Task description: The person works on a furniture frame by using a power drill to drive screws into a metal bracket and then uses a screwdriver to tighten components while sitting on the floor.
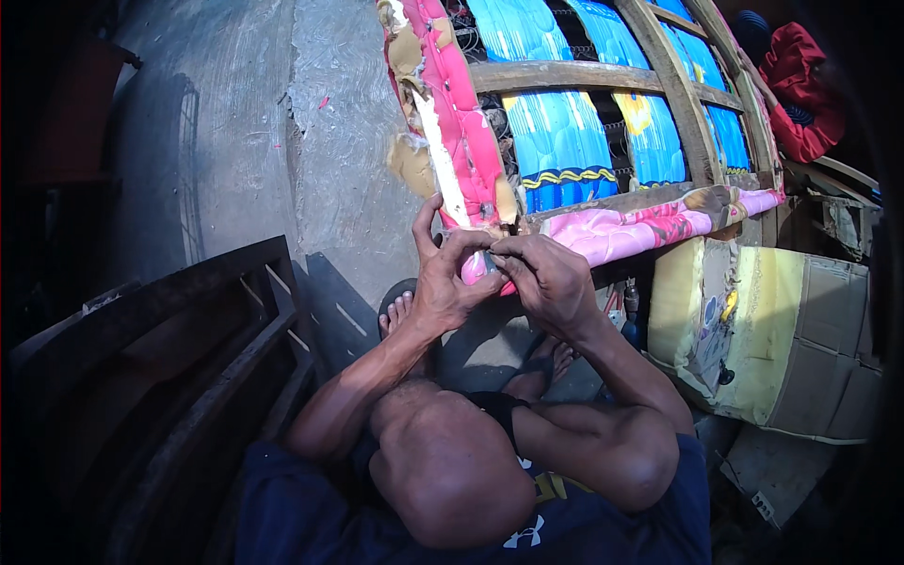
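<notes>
A wooden frame with blue patterned fabric strips lies in front of me. Pink padded fabric covers its left side, and a pink flowered fabric strip runs along the near edge. At the near left corner, my left hand is closed with thumb and fingers on a pink fabric end. My right hand is beside it, its fingers pinched together at the same corner. Whatever the right fingertips hold is too small or hidden to name.
To the left stands a dark slatted wooden piece on the grey concrete floor. A yellow foam and cardboard block sits at the right. Red cloth lies at the far right. My feet are beneath my hands.
</notes>
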Demonstrator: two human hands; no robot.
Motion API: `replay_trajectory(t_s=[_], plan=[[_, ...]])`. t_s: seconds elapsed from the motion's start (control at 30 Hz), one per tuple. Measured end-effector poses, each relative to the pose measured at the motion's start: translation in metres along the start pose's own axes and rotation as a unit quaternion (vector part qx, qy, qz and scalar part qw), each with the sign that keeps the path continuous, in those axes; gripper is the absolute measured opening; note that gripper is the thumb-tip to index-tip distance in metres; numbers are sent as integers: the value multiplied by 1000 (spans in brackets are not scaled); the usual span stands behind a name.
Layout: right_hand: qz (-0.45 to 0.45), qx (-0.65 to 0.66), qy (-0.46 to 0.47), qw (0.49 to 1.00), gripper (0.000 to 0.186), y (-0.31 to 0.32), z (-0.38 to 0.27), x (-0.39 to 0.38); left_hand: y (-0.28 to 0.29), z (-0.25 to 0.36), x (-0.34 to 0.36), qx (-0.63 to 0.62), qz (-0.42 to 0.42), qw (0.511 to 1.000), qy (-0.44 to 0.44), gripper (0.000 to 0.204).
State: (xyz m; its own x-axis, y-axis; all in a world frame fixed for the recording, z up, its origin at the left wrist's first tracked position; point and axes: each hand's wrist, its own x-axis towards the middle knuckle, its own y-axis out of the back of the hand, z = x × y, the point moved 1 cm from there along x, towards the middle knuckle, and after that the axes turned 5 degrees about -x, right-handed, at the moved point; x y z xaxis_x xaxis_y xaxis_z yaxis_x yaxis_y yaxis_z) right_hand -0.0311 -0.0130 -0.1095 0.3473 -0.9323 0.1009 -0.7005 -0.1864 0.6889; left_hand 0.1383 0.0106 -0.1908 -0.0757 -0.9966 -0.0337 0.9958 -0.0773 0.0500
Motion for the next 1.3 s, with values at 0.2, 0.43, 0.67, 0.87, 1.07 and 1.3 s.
replay_trajectory(t_s=[0.2, 0.43, 0.67, 0.87, 1.07, 1.3], plan=[[-29, -77, 72, 994, 22, 0, -5, 2, 4, -6, -4, 26, -7, 1000, 9, 47], [-12, -79, 82, 993, 25, 2, -3, 4, 7, 0, 1, 57, -12, 998, -32, 47], [-63, -107, 53, 991, 19, 13, -17, 9, 10, -4, 0, 66, -5, 996, -57, 51], [-75, -103, 87, 988, 18, 14, -8, -11, 13, -2, 2, 128, -14, 986, -108, 55], [-74, -125, 107, 984, 24, 8, -7, -11, 13, 1, 1, 140, -9, 984, -110, 54], [-131, -219, 127, 959, 28, 1, -22, -11, 14, 1, -1, 157, -13, 981, -113, 51]])
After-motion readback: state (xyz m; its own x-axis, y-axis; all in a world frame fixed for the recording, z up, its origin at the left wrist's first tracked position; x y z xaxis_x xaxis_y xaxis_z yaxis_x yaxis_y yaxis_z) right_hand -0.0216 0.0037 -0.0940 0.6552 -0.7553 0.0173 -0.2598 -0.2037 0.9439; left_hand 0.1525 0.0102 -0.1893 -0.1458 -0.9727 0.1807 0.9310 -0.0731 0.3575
